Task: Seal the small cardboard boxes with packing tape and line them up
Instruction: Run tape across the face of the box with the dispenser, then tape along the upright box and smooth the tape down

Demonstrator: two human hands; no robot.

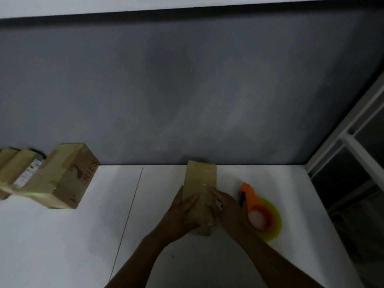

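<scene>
the left hand [184, 207] and right hand [227, 206] pressed fairly straight fingers flat on the small box [201, 179] near the back edge of the table [62, 235], so a lopsided push could probably have wrinkled its tape or shoved it against the tape dispenser [259, 214] just beside it.

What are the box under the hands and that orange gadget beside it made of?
The box looks like brown cardboard, matte, with a faint sheen on top that may be tape. The tape dispenser looks like smooth orange plastic; its roll is yellowish and see-through, likely plastic film.
</scene>
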